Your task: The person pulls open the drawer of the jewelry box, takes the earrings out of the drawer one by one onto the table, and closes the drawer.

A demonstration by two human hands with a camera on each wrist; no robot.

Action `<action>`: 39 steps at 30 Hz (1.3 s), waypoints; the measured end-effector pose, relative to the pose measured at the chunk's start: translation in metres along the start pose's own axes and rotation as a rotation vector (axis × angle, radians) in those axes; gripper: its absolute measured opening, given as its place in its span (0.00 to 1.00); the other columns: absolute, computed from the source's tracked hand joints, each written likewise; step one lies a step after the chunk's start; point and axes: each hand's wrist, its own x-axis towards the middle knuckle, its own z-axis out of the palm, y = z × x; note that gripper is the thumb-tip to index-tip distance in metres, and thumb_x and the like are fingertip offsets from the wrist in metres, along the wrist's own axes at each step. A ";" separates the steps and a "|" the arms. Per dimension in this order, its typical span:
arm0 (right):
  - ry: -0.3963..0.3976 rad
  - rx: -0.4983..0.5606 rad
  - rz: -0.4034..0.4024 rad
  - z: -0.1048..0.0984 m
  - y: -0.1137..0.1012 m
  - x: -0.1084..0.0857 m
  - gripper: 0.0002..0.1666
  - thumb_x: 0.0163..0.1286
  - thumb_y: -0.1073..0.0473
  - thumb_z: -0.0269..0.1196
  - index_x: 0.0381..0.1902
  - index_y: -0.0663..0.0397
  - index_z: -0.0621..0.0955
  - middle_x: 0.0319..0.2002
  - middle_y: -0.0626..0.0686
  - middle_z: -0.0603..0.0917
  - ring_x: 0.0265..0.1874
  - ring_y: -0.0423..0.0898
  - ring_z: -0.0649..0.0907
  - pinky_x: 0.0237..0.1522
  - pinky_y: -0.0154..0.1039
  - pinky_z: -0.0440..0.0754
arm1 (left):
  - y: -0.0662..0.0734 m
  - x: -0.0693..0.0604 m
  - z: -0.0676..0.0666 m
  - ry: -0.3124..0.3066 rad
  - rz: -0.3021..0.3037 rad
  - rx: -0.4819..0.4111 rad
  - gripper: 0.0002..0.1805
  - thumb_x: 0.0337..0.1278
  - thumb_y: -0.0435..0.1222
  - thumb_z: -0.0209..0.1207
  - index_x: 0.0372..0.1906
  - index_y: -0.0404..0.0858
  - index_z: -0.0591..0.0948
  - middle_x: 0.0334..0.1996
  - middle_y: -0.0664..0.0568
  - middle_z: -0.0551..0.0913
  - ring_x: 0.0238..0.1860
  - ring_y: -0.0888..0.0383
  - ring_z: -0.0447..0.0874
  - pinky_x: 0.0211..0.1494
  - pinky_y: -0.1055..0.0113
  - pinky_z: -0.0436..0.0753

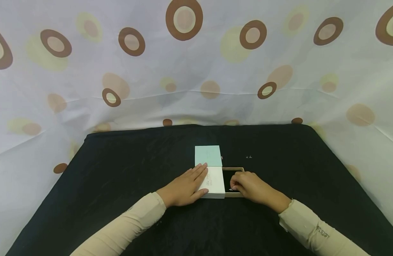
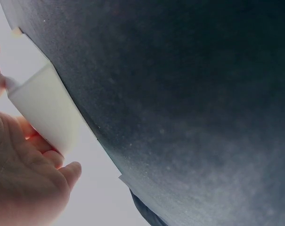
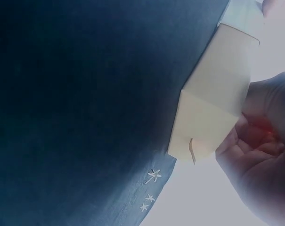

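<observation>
My left hand (image 1: 186, 185) rests flat with outstretched fingers on the white sleeve (image 1: 213, 181) of a small slide-out box. From the sleeve's right side projects a tan-edged drawer (image 1: 233, 195) with black lining. Over the drawer, my right hand (image 1: 255, 187) has its fingers curled, the tips at a tiny silver star-shaped jewelry piece (image 1: 230, 190). The grip itself is partly hidden by the fingers. In the right wrist view the drawer's end (image 3: 206, 122) carries a short ribbon pull (image 3: 192, 150), with the right hand (image 3: 260, 141) beside it.
A pale mint box part (image 1: 208, 155) lies behind the white sleeve. Small star-shaped pieces (image 3: 153, 175) lie on the black cloth (image 1: 135, 160), behind the drawer to the right. A white curtain with brown circles (image 1: 196, 71) hangs behind the table.
</observation>
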 end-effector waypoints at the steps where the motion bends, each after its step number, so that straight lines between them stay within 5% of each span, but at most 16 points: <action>1: 0.000 0.003 0.001 0.000 0.000 0.000 0.07 0.64 0.66 0.63 0.28 0.49 0.79 0.27 0.42 0.76 0.23 0.33 0.69 0.26 0.30 0.71 | 0.000 0.000 0.000 -0.001 -0.001 0.000 0.40 0.72 0.57 0.37 0.76 0.36 0.47 0.77 0.49 0.42 0.77 0.54 0.39 0.76 0.58 0.50; 39: -0.012 0.092 0.018 -0.001 0.001 0.000 0.11 0.66 0.68 0.61 0.27 0.48 0.77 0.26 0.41 0.74 0.23 0.33 0.68 0.28 0.31 0.69 | 0.000 0.000 0.000 0.002 0.002 0.003 0.40 0.71 0.57 0.38 0.76 0.36 0.48 0.77 0.49 0.43 0.77 0.54 0.40 0.76 0.58 0.51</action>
